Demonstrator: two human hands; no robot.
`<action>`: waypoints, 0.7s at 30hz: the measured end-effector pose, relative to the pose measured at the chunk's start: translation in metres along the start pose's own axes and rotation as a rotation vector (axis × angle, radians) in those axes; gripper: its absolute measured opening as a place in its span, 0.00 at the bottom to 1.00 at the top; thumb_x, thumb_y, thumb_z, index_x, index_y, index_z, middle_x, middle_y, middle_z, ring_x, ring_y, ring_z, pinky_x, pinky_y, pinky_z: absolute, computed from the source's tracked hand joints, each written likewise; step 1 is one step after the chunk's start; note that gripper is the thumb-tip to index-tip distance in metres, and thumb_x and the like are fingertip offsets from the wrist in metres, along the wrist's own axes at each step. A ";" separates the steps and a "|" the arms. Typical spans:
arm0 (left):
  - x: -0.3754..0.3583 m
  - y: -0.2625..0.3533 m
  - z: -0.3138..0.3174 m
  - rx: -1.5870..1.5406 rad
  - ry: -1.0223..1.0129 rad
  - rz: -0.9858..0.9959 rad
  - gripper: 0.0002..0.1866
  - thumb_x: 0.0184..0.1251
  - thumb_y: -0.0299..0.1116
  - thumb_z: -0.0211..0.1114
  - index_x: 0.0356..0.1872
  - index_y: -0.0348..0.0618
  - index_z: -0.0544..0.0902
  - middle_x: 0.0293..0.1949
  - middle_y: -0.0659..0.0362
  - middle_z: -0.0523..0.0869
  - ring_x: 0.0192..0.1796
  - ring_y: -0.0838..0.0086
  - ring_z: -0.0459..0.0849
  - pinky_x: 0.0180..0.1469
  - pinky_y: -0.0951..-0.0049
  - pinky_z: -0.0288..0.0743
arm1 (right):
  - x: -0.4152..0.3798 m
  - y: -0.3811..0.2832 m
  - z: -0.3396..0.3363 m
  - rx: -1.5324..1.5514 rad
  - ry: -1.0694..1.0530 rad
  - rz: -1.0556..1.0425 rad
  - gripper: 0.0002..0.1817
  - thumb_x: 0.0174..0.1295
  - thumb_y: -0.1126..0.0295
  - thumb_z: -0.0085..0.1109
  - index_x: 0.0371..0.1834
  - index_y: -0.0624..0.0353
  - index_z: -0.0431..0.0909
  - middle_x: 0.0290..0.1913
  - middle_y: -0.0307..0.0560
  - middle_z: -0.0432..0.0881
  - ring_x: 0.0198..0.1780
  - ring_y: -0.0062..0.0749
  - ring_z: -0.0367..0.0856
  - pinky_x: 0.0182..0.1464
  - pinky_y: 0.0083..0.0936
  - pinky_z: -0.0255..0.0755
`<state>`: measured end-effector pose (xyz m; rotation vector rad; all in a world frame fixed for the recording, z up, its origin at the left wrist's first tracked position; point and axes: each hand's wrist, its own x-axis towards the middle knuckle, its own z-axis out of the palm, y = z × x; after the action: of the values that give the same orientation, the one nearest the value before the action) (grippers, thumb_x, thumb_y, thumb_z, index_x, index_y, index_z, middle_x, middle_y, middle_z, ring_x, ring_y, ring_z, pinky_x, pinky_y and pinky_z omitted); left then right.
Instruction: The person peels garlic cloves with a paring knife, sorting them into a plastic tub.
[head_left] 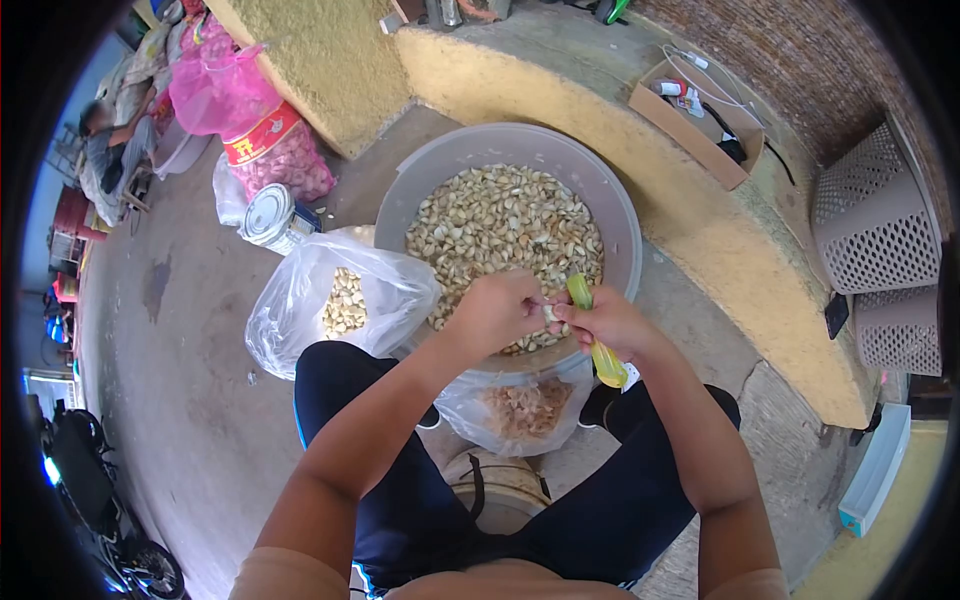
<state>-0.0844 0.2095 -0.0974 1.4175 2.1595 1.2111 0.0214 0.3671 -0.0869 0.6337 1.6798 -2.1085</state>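
Sits at a tub (620, 220) of cloves (500, 220), near a clear bag (285, 318) of peeled cloves (344, 302) and a bag of skins (525, 405). Clamps the right hand (606, 322) on a yellow tool (606, 365); above the tub, pinches 1 clove (549, 313) between left hand (500, 310) and right.

A small whitish clove (549, 313) is showing between left hand (502, 308) and right hand (612, 325); a long yellow-green plastic handle (607, 364) is slanting in the latter.

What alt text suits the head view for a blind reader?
The right hand, holding a yellow tool, meets the left hand at a clove above a tub of garlic cloves, near a bag of pale cloves and a bag of skins.
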 end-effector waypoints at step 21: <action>0.001 -0.014 0.019 -0.283 -0.008 -0.302 0.07 0.44 0.26 0.67 0.21 0.36 0.76 0.18 0.62 0.79 0.22 0.84 0.75 0.25 0.81 0.69 | 0.008 0.000 0.007 0.101 0.247 0.059 0.09 0.56 0.70 0.56 0.35 0.64 0.76 0.25 0.42 0.77 0.18 0.15 0.65 0.19 0.17 0.63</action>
<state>-0.0814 0.2176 -0.1191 0.9412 2.0075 1.3247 0.0138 0.3601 -0.0899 0.9984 1.6626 -2.1565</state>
